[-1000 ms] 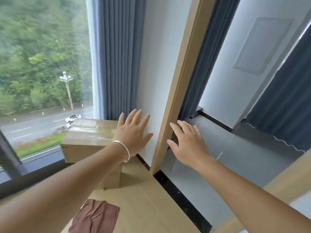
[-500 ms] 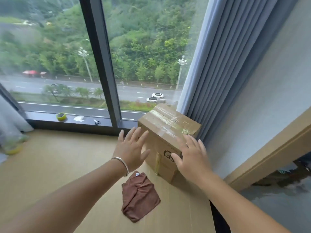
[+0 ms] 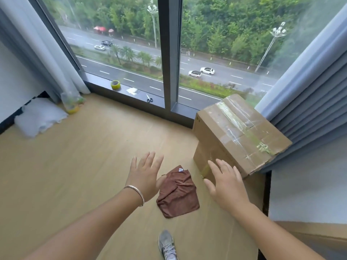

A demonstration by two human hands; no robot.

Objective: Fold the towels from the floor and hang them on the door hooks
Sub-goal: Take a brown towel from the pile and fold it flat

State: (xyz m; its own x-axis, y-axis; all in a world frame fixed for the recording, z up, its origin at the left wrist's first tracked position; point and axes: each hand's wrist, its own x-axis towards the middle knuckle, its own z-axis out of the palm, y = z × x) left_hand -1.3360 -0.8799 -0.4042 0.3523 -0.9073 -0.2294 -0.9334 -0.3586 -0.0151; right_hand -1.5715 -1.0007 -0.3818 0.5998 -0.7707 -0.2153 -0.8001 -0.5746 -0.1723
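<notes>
A brown towel (image 3: 178, 194) lies crumpled on the wooden floor, a small white tag at its far corner. My left hand (image 3: 145, 177) hovers just left of it, fingers spread and straight, a bracelet on the wrist. My right hand (image 3: 225, 184) hovers to the towel's right, also spread, in front of the cardboard box. Neither hand holds anything. No door hooks are in view.
A taped cardboard box (image 3: 238, 132) stands right of the towel against grey curtains (image 3: 309, 102). The window sill holds a tape roll (image 3: 115, 84) and scissors (image 3: 149, 99). White foam (image 3: 40, 117) lies at left. My grey shoe (image 3: 167, 244) is below the towel.
The view has swung left and down from the door frame to the floor by the window. The towel has come into full view between my two outstretched hands.
</notes>
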